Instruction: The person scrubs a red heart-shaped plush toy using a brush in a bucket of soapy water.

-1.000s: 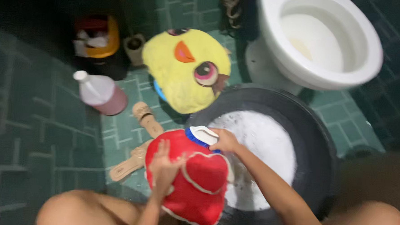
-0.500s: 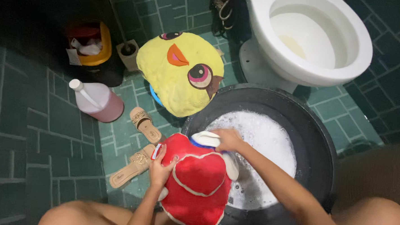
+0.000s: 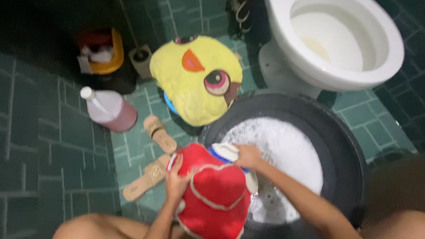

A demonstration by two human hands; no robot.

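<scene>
A red heart-shaped cushion [image 3: 216, 201] with white piping rests on the near rim of a black basin [image 3: 338, 149] full of soapy water. My left hand [image 3: 177, 177] presses on the cushion's left side and holds it in place. My right hand [image 3: 246, 157] grips a scrubbing brush [image 3: 225, 151] with a white back and blue bristles, set against the cushion's upper edge. A yellow chick-face cushion [image 3: 195, 85] lies on the floor just beyond the basin.
A white toilet bowl [image 3: 335, 39] stands at the top right. A jug of pink liquid [image 3: 110, 111] lies on the green tiled floor at left, beside a pair of tan sandals [image 3: 153, 155]. A yellow bin [image 3: 101, 52] and a toilet brush holder [image 3: 141, 56] stand behind.
The brush and my right hand have shifted slightly along the cushion's top edge. My left hand has stayed on the cushion's left side. The view has wobbled a little.
</scene>
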